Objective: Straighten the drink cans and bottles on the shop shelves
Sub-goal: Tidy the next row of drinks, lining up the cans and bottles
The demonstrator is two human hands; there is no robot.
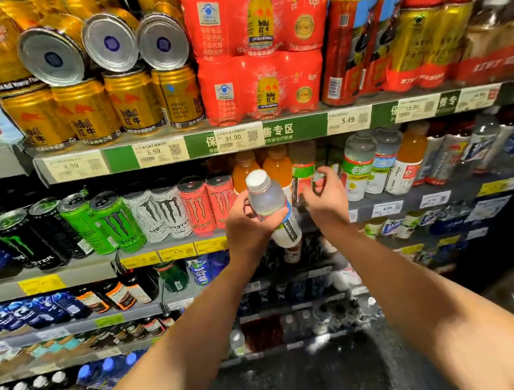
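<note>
The left hand (245, 218) holds the full, smooth, maybe slippery clear bottle (271, 203) round its middle, in front of the orange bottles (276, 167), while the right hand (325, 200) is half open beside it.

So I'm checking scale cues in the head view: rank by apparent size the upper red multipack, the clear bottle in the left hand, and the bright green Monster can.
1. Upper red multipack, largest.
2. Clear bottle in the left hand; nearer the camera, so enlarged.
3. Bright green Monster can, close behind the bottle, so that order is unsure.
</note>
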